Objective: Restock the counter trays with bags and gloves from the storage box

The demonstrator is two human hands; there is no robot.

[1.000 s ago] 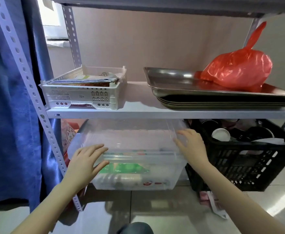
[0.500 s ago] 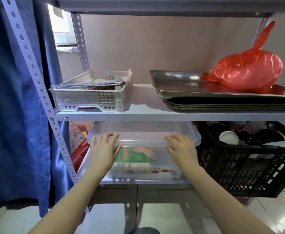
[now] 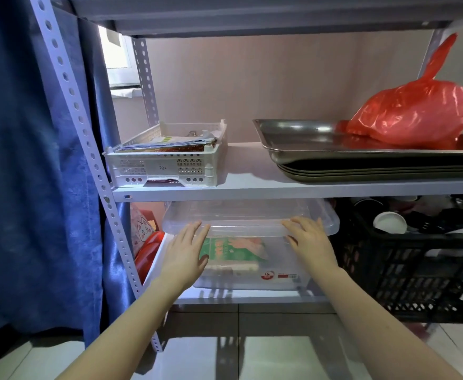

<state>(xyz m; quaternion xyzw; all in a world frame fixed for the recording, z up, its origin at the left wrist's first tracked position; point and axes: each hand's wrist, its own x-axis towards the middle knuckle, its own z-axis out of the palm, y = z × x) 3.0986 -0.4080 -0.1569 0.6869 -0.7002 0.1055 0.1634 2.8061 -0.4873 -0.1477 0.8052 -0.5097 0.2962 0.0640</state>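
Observation:
A clear plastic storage box with a clear lid sits on the bottom shelf of a metal rack. Through its front wall I see a green and white packet. My left hand lies flat against the box's front left, with its fingertips up on the lid's edge. At the front right, my right hand rests with spread fingers on the lid's rim and its thumb just under it. Neither hand is closed around anything.
On the middle shelf stand a white slotted basket of papers and stacked steel trays bearing a red plastic bag. A black crate of cups sits right of the box, a red item and blue curtain left.
The box has gone from out in front of the rack back onto the bottom shelf, with both hands staying against its front.

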